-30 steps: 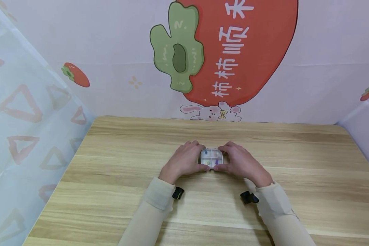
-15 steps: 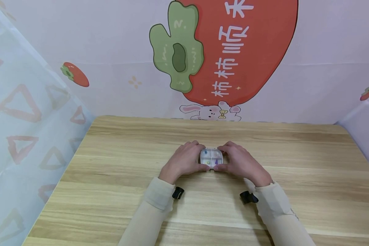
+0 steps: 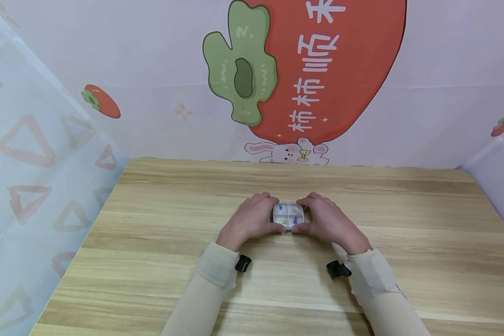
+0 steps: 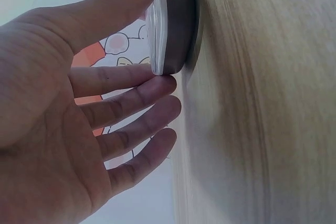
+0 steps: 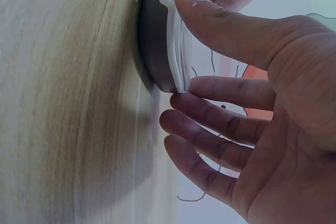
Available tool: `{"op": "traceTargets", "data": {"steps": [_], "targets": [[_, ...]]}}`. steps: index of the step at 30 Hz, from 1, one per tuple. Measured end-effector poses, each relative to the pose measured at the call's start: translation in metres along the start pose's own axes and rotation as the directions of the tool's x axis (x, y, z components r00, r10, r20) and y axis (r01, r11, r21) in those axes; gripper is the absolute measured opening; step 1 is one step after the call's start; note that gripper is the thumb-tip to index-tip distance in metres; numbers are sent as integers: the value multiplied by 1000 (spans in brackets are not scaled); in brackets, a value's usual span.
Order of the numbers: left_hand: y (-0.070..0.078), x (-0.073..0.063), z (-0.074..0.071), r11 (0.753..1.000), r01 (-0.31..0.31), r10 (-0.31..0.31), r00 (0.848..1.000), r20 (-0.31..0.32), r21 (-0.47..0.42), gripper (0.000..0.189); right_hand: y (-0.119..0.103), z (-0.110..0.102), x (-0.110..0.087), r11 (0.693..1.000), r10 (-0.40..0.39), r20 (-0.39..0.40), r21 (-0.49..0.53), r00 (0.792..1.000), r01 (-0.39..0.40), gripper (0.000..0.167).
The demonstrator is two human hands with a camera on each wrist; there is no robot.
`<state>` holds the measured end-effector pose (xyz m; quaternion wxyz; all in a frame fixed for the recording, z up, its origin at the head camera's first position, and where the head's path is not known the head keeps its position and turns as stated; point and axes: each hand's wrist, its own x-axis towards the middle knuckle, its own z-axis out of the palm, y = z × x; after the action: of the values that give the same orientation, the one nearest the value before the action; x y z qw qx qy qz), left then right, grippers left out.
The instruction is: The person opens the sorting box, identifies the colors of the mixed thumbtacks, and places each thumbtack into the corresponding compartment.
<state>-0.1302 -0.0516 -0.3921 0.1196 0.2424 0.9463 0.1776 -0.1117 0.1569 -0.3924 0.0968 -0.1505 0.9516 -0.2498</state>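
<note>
A small pill box (image 3: 288,215) with a clear lid and a cross-shaped divider lies flat on the table. Small blue, yellowish and purple bits show through its lid. My left hand (image 3: 251,217) holds its left side, thumb at the near edge and index finger at the far edge. On the opposite side my right hand (image 3: 328,220) grips it the same way. Both wrist views show the dark side wall of the box (image 4: 178,22) under the whitish lid rim, with the thumb on the lid's front edge. The lid looks closed.
The wood-grain table (image 3: 172,196) extends around both hands. Behind it hangs a printed cloth backdrop (image 3: 159,56), and another patterned cloth (image 3: 29,186) runs along the left. Black straps (image 3: 243,263) sit at both wrists.
</note>
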Motion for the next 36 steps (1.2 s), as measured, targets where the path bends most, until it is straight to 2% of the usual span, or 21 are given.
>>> {"op": "traceTargets", "data": {"steps": [36], "targets": [[3, -1, 0, 999, -17, 18, 1000, -22, 46, 63, -2, 2, 3, 1000, 6, -10, 12, 1000, -6, 67]]}}
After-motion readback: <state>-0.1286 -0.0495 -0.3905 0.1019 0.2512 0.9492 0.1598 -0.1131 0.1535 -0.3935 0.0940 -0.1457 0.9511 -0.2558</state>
